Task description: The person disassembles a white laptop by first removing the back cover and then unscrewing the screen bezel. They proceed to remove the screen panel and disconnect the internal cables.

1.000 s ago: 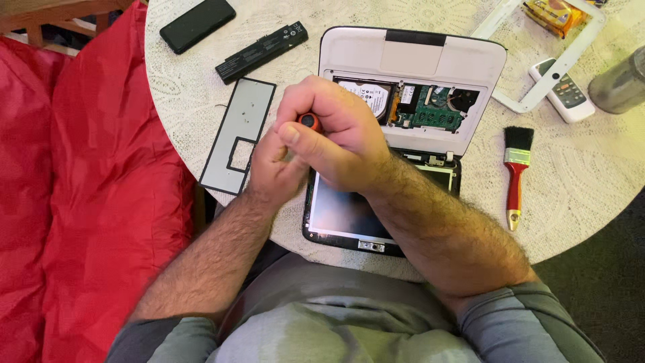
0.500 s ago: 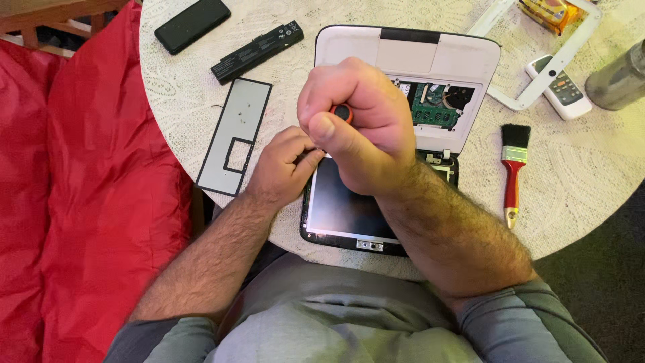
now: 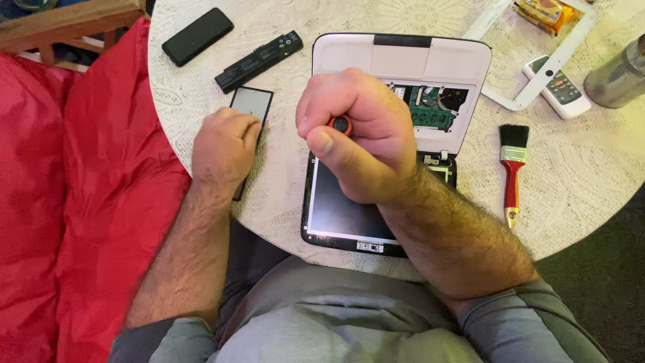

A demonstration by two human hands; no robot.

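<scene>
My right hand (image 3: pixel 359 134) is raised and balled into a tight fist, thumb pressed across the front, hairy forearm running down to a pushed-up grey sleeve. My left hand (image 3: pixel 223 144) lies lower, palm down, fingers curled under, wrist straight, forearm angled back toward my body.

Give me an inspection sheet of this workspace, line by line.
Surface: round table under a white lace cloth.
Job's things: opened laptop with its circuit board exposed; screwdriver with a red and black handle end; grey panel.
Clutter: battery, phone, brush, remote, white frame, metal cylinder, yellow packet.
Hands: right hand is fisted around the screwdriver above the laptop; left hand rests on the panel.
Cables: nothing seen.
Surroundings: red cushion, wooden chair, dark floor at the right.
</scene>
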